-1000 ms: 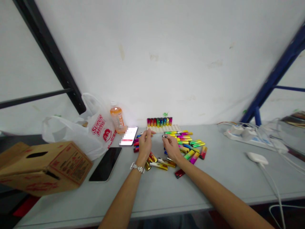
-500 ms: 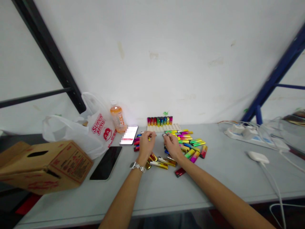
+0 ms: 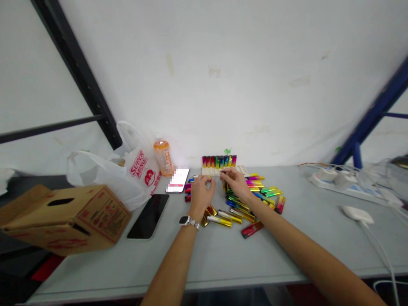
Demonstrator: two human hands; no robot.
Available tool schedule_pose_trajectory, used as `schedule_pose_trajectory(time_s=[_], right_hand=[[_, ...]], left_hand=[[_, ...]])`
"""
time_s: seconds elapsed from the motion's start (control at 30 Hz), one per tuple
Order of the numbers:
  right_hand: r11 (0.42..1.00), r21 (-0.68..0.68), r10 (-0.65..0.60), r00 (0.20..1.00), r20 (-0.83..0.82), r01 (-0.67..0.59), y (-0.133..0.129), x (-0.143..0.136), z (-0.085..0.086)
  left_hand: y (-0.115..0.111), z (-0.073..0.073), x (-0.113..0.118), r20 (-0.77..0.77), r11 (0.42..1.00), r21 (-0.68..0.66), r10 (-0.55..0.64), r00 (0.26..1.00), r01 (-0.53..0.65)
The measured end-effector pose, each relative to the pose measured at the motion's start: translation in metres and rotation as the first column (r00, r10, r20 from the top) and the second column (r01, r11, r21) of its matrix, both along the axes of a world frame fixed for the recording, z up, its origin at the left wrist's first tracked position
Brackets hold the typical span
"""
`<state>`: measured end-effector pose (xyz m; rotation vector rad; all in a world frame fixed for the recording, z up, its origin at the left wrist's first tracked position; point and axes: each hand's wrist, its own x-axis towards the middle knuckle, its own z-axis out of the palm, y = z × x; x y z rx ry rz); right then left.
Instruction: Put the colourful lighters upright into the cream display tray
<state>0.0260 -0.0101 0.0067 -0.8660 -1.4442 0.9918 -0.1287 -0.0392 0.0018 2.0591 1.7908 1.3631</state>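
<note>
Shiny, colour-graded lighters (image 3: 219,221) lie in a loose pile on the grey table, around and between my hands. Against the wall, a row of lighters (image 3: 222,161) stands upright in a pale tray with holes (image 3: 242,170). My right hand (image 3: 235,182) is just in front of this tray. Its thumb and fingers pinch a lighter with a dark top, mostly covered by the fingers. To the left, my left hand (image 3: 202,193) hovers over the pile with curled fingers and the thumb close to them. Whatever it may hold is hidden.
Left of the pile are a lit phone (image 3: 179,180), a dark phone (image 3: 148,216), an orange drink bottle (image 3: 163,157), a white plastic bag (image 3: 110,182) and a cardboard box (image 3: 68,221). At right lie a power strip (image 3: 357,187) and a white charger (image 3: 358,214) with cables.
My right hand has moved up towards the tray, uncovering more lighters below it. The left hand's thumb has shifted slightly away from its curled fingers. The camera view has turned a little left.
</note>
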Motion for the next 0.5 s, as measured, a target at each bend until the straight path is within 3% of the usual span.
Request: schedule_pose_trajectory(time_s=[0.2,0.5], right_hand=[[0.959,0.256,-0.200,0.932,0.301,0.123,0.044,-0.006,0.016],[0.929,0.363,-0.253,0.831,0.496,0.066,0.100,-0.025,0.020]], left_hand=[[-0.007,0.003,-0.002,-0.200,0.993,-0.086,0.065,0.978,-0.084],[-0.012,-0.002,-0.003,-0.311,0.976,-0.144,0.113,0.944,-0.164]])
